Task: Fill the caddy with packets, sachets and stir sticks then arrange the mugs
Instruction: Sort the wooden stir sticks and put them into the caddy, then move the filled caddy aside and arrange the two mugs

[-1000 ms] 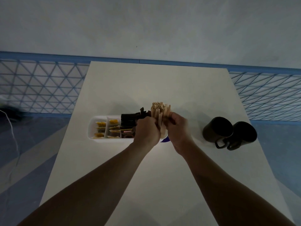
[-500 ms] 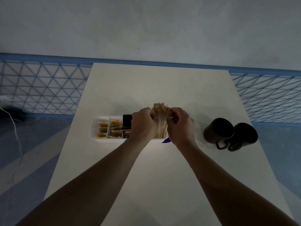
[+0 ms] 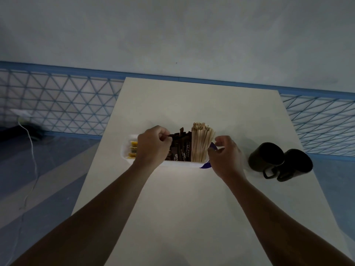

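- Centre frame: left hand pinches a dark sachet in the caddy; right hand curls at a purple packet (grip unclear).
- Risk: a careless tug could topple the upright stir sticks.

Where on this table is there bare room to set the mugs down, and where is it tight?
Bare: the far table strip behind the caddy, and the wide near half, crossed by both forearms. Crowded: the middle row, where the left hand, pinching a sachet, the right hand and two mugs crowd the caddy.
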`<state>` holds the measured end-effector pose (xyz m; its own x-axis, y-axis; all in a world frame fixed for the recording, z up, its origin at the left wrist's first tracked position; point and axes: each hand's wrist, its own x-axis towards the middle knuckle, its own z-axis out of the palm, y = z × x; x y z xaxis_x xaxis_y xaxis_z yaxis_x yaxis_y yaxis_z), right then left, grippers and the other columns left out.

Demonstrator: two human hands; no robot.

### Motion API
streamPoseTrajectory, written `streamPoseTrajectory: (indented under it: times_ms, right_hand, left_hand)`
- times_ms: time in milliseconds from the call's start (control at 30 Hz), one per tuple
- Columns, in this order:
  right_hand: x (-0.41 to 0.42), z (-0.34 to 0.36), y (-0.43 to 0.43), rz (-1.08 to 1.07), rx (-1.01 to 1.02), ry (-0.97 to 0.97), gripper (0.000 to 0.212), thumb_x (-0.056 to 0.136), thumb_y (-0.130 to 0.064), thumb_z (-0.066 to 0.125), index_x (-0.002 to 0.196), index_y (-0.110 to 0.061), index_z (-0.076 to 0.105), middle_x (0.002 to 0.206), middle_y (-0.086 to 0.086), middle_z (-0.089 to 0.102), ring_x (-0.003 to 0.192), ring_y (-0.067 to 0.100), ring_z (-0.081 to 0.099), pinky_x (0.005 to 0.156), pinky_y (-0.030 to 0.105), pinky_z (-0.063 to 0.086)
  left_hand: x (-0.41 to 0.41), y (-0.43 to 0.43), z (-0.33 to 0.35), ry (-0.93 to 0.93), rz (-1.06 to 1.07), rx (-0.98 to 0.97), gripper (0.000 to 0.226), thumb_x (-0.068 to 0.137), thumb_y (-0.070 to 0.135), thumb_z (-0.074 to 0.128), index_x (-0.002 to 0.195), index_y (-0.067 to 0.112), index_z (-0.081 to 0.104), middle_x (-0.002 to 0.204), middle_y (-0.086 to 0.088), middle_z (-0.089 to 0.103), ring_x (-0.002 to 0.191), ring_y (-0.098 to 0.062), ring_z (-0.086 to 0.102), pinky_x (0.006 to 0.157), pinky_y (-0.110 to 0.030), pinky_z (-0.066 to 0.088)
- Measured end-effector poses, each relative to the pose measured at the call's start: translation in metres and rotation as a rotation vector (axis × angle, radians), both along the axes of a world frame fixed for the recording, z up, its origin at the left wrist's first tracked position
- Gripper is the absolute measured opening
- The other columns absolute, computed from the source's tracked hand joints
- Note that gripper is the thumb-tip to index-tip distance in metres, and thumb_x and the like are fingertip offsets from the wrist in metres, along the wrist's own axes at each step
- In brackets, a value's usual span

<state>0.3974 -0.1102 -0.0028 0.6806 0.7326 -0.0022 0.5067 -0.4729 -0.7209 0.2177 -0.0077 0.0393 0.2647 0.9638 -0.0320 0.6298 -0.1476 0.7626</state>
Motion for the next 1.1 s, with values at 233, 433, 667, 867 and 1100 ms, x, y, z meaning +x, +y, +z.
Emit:
streamPoseTrajectory:
  times_ms: [233,433,667,867,1100]
  right_hand:
    - [-0.005,-0.022,-0.015,0.139,-0.129,0.064,0.081,0.065,-0.062,0.077,0.131,-0.026,0.049,0.121,-0.003,0.059,0.102,0.016,0.061,0.084,0.04,0.059]
    - [-0.012,-0.034,-0.019,0.22,-0.163,0.169,0.121,0.044,-0.077,0.079,0.145,-0.029,0.035,0.135,-0.006,0.057,0.106,0.011,0.062,0.083,0.031,0.057]
    - [-0.02,-0.038,-0.011,0.214,-0.109,0.18,0.1,0.055,-0.052,0.091,0.136,-0.028,0.037,0.13,-0.009,0.056,0.11,0.018,0.058,0.079,0.029,0.052]
    - [-0.022,-0.037,-0.004,0.172,-0.075,0.206,0.083,0.062,-0.04,0.092,0.128,-0.027,0.043,0.111,-0.015,0.053,0.098,0.01,0.052,0.072,0.027,0.042]
    - [-0.022,-0.037,0.0,0.137,-0.061,0.237,0.081,0.065,-0.037,0.091,0.131,-0.027,0.045,0.105,-0.02,0.053,0.098,0.008,0.053,0.074,0.025,0.041]
  left_hand:
    - [-0.047,0.015,-0.016,0.038,0.055,0.012,0.052,0.077,0.035,0.077,0.124,0.025,0.059,0.12,-0.003,0.056,0.11,-0.019,0.054,0.091,-0.029,0.045]
    - [-0.077,0.022,-0.036,0.255,0.042,-0.147,0.115,0.062,0.054,0.085,0.151,0.031,0.017,0.154,-0.012,0.02,0.14,-0.036,0.023,0.111,-0.053,0.031]
    - [-0.085,0.014,-0.064,0.05,0.085,-0.27,0.117,0.052,0.028,0.096,0.143,0.017,0.024,0.138,-0.01,0.04,0.125,-0.028,0.045,0.091,-0.038,0.047]
    - [-0.087,0.015,-0.072,-0.043,0.139,-0.293,0.1,0.055,0.029,0.095,0.135,0.016,0.037,0.125,-0.002,0.054,0.108,-0.019,0.055,0.08,-0.031,0.049]
    - [-0.089,0.019,-0.078,-0.116,0.163,-0.336,0.096,0.053,0.035,0.095,0.131,0.018,0.042,0.118,0.001,0.06,0.104,-0.02,0.063,0.076,-0.029,0.052]
